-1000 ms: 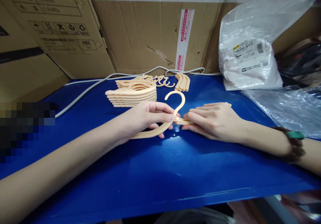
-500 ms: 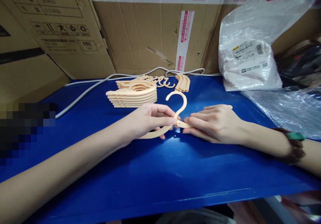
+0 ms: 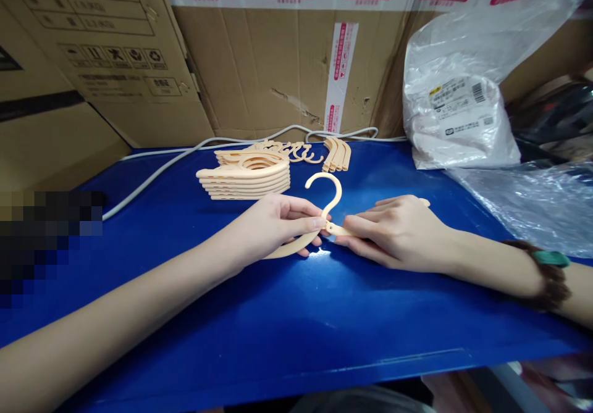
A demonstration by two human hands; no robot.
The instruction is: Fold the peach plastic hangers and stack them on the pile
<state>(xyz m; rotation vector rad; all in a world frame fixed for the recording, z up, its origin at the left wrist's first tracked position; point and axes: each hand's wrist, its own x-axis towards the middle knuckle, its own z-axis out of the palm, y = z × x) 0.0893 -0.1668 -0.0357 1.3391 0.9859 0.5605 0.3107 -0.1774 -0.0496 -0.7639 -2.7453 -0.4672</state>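
Observation:
A cream plastic hanger (image 3: 334, 184) is between my two hands, its curved hook pointing up. My left hand (image 3: 287, 225) pinches it just below the hook, where the arms join, and one curved arm runs down under my palm. My right hand (image 3: 393, 231) is closed over the other arm (image 3: 340, 230), covering most of it; a pale tip shows past the far side of the hand. Behind my left hand lies a stack of cream hanger pieces (image 3: 250, 178). Loose hooks (image 3: 301, 152) and several short curved arm pieces (image 3: 337, 154) lie further back.
A blue tabletop (image 3: 296, 326) lies under everything. Cardboard boxes (image 3: 259, 67) stand along the back, with a white cable (image 3: 157, 184) in front. At the right are a white plastic bag (image 3: 463, 116) with a label and clear plastic wrap (image 3: 532, 203).
The hook has tipped slightly to the left. My right hand's fingers have shifted a little on the hanger's arm. The stack and loose pieces stay in place.

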